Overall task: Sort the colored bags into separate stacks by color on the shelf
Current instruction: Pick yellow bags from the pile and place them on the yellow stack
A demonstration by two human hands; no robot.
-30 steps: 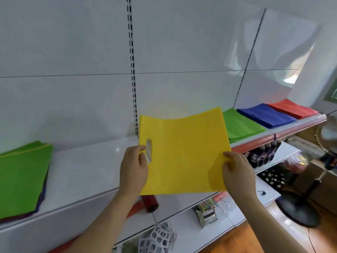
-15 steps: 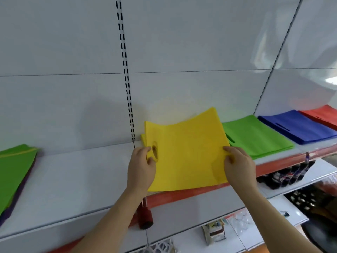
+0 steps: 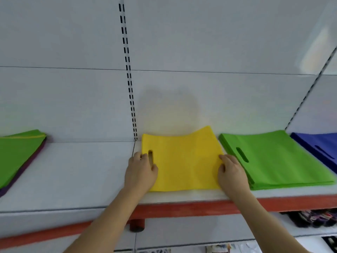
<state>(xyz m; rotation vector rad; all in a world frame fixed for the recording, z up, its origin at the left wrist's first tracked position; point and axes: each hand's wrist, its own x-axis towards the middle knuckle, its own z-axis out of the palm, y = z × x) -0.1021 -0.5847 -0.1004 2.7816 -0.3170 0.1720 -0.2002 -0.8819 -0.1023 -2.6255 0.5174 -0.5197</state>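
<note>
A: Now, nearest, lower centre: left hand (image 3: 141,172) and right hand (image 3: 231,175), fingers curled, pinching the yellow bag (image 3: 184,161) by its side edges.

B: Change?

A: Bag lowered from mid-air onto the shelf (image 3: 73,179), centre frame, beside the green stack (image 3: 277,161); blue stack (image 3: 319,145) far right. Yellow's place looks begun.

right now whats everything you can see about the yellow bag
The yellow bag is a flat, thin, matte sheet, fabric-like, with a slot handle cut out near its left edge. It lies on the white shelf, far edge curling up slightly, just left of the green stack. The left hand holds its left edge by the cutout; the right hand holds its right edge.
</note>
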